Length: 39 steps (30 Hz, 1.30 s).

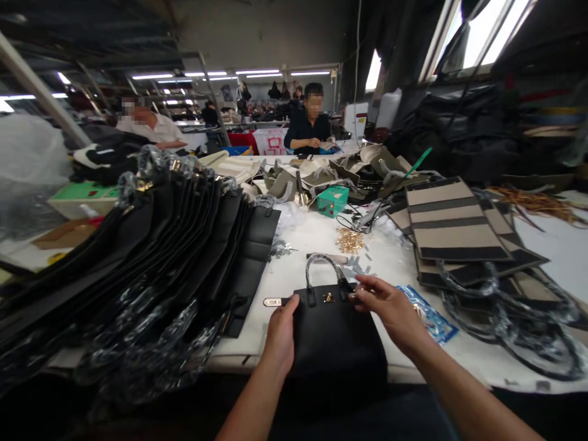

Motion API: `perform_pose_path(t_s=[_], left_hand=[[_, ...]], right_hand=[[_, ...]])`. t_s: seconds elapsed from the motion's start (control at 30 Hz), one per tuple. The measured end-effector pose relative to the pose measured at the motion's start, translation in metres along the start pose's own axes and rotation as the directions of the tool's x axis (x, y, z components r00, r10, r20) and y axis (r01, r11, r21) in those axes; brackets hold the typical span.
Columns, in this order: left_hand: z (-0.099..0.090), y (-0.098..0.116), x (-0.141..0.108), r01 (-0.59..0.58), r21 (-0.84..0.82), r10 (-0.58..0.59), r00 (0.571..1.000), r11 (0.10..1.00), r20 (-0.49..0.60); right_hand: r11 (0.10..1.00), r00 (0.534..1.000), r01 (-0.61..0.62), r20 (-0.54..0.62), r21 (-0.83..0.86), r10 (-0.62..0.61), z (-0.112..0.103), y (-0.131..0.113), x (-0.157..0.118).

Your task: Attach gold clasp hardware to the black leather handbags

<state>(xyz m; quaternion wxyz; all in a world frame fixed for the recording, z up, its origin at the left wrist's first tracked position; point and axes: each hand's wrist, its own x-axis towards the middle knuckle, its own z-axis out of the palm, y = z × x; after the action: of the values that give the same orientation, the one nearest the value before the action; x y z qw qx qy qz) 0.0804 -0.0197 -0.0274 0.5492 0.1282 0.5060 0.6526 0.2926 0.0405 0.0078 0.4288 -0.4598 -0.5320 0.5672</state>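
A small black handbag (337, 343) lies at the table's front edge, its plastic-wrapped handle (321, 260) arching up at the top. A gold clasp (328, 297) sits near its upper edge. My left hand (282, 331) grips the bag's upper left side, thumb on top, beside a black strap with a gold plate (273, 302) that sticks out to the left. At the upper right corner my right hand (390, 306) has its fingers pinched together by the handle's base; whatever lies between the fingertips is too small to make out.
Black bag panels (174, 245) are heaped on the left. Striped beige panels (459, 220) with wrapped handles are stacked right. Gold fasteners (350, 240), grey metal pieces (358, 266), a green box (332, 201) and a blue packet (429, 315) lie between. A person (309, 128) sits across the table.
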Motion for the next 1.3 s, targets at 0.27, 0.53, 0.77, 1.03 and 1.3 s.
perform_pose_path(t_s=[0.27,0.53,0.77,1.03,1.3], left_hand=[[-0.002,-0.003,-0.004,-0.097,-0.026,0.094,0.992,0.995,-0.086],[-0.003,-0.003,-0.003,-0.120,-0.015,0.117,0.988,0.993,-0.101],[-0.003,-0.004,-0.001,-0.102,-0.048,0.097,0.989,0.994,-0.112],[-0.007,-0.005,-0.004,-0.059,-0.063,0.049,0.987,0.996,-0.152],[-0.010,-0.006,-0.004,-0.168,-0.045,0.162,0.980,0.985,-0.113]], right_hand=[[0.790,0.877,0.479,0.247,-0.382,-0.412,0.079,0.015,-0.010],[0.661,0.850,0.526,0.327,-0.535,-0.412,0.060,0.029,-0.009],[0.727,0.929,0.366,0.274,-0.581,-0.248,0.067,0.011,-0.010],[0.905,0.993,0.110,0.087,-0.411,-0.081,0.097,0.022,-0.005],[0.903,0.995,0.092,0.015,-0.421,-0.095,0.106,0.022,-0.008]])
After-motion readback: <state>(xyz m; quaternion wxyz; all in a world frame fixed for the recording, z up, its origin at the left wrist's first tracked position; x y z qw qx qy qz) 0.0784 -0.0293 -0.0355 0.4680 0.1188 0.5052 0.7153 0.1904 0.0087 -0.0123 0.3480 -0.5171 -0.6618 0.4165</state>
